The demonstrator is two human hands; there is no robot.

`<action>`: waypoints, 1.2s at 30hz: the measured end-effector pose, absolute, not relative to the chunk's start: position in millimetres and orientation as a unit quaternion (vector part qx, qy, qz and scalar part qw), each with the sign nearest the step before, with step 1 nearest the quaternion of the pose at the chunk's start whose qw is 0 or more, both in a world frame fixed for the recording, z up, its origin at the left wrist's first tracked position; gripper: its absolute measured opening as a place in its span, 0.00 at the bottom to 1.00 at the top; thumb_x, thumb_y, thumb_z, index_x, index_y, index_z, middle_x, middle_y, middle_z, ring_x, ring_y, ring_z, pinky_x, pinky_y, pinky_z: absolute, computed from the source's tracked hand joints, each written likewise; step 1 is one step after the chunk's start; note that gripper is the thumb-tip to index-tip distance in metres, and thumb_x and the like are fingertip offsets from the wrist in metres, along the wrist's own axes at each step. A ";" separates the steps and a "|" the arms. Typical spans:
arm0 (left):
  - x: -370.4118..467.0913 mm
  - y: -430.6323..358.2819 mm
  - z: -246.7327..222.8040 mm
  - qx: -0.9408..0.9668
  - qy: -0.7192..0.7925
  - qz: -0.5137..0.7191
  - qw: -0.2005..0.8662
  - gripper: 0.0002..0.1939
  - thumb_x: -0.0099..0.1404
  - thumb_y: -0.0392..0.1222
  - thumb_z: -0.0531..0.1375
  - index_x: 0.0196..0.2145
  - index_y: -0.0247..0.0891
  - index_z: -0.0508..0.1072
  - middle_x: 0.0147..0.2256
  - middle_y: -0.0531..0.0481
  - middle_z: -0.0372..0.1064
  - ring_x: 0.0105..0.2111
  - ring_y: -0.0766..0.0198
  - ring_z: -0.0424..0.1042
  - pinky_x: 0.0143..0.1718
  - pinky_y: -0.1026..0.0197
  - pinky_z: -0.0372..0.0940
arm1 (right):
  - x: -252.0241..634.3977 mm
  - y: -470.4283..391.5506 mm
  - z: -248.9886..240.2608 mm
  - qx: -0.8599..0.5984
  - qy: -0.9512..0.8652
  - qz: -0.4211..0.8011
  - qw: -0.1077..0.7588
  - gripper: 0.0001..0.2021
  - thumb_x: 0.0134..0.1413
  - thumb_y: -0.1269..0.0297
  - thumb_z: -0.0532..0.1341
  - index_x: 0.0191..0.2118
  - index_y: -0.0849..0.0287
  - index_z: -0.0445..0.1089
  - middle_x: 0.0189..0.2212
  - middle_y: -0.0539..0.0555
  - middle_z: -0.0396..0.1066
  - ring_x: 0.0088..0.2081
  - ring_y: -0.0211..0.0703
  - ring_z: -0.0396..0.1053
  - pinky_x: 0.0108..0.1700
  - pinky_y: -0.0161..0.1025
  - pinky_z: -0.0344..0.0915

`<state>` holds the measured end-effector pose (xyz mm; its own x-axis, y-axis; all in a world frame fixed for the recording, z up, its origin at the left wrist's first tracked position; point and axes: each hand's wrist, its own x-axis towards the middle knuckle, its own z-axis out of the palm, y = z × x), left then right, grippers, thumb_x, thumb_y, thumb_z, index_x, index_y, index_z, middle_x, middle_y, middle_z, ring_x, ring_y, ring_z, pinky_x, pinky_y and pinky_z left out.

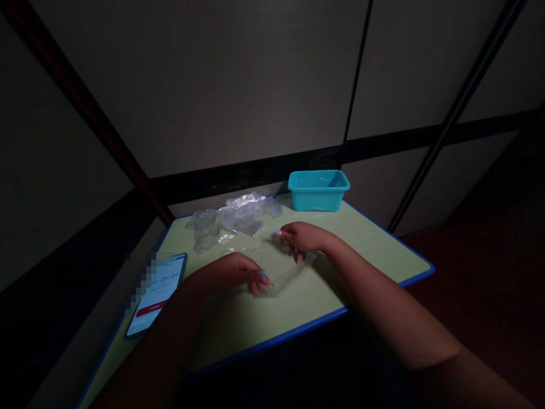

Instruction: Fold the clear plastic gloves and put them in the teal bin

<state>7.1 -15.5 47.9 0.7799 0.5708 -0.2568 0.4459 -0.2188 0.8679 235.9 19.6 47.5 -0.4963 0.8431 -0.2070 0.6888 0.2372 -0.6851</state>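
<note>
A thin clear plastic bag (286,272), hard to make out against the tabletop, stretches between my two hands. My left hand (240,271) is closed on its near left edge, thumb over curled fingers. On the far right side my right hand (301,237) pinches the bag, and a pale corner of it shows beside the fingers. Beyond the hands lies a crumpled heap of clear plastic bags (242,215).
The light green table (374,244) has a blue edge. A turquoise plastic basket (318,199) stands at its back right, near the panelled wall. A phone (159,292) with a lit screen lies at the left edge, partly behind my left forearm.
</note>
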 end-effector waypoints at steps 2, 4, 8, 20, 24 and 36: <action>4.1 -17.9 51.2 0.780 0.308 0.040 0.543 0.23 0.60 0.57 0.55 0.37 0.35 0.77 0.34 0.45 0.76 0.31 0.62 0.73 0.38 0.60 0.65 | 236.4 19.4 48.1 -0.500 -0.783 0.359 0.095 0.19 0.62 0.52 0.45 0.37 0.62 0.64 0.22 0.52 0.70 0.16 0.36 0.67 0.23 0.31 0.58; 1.3 -20.3 55.1 0.774 0.317 0.030 0.548 0.23 0.60 0.58 0.55 0.39 0.37 0.76 0.37 0.45 0.75 0.32 0.62 0.73 0.38 0.60 0.65 | 236.7 18.4 51.1 -0.517 -0.784 0.332 0.083 0.20 0.61 0.51 0.46 0.37 0.62 0.65 0.22 0.53 0.71 0.16 0.36 0.67 0.25 0.32 0.58; -2.8 -24.8 64.5 0.730 0.374 0.008 0.573 0.24 0.58 0.60 0.56 0.43 0.39 0.73 0.41 0.46 0.73 0.29 0.61 0.74 0.33 0.61 0.65 | 238.3 18.5 56.9 -0.580 -0.777 0.242 0.042 0.21 0.61 0.52 0.46 0.37 0.63 0.68 0.23 0.57 0.72 0.18 0.39 0.68 0.28 0.35 0.59; -8.8 -11.4 59.0 0.701 0.642 0.122 0.286 0.21 0.57 0.60 0.51 0.28 0.37 0.68 0.19 0.53 0.66 0.17 0.62 0.67 0.20 0.63 0.57 | 235.4 34.5 29.8 -0.617 -0.775 0.036 0.130 0.17 0.53 0.55 0.56 0.45 0.59 0.67 0.41 0.62 0.69 0.40 0.50 0.67 0.36 0.39 0.59; 6.7 -8.2 44.4 0.801 0.548 0.216 0.106 0.14 0.60 0.50 0.53 0.30 0.37 0.70 0.29 0.48 0.69 0.31 0.59 0.69 0.33 0.59 0.62 | 225.9 39.0 22.9 -0.608 -0.777 0.046 0.157 0.14 0.52 0.55 0.58 0.41 0.57 0.68 0.42 0.60 0.67 0.46 0.51 0.62 0.40 0.41 0.58; 10.2 -2.4 8.9 0.856 0.498 0.058 0.126 0.34 0.59 0.62 0.53 0.59 0.48 0.56 0.64 0.43 0.37 0.63 0.45 0.32 0.58 0.44 0.41 | 210.4 56.9 3.3 -0.577 -0.789 0.103 0.185 0.18 0.44 0.52 0.63 0.42 0.52 0.68 0.47 0.58 0.62 0.51 0.54 0.53 0.46 0.52 0.51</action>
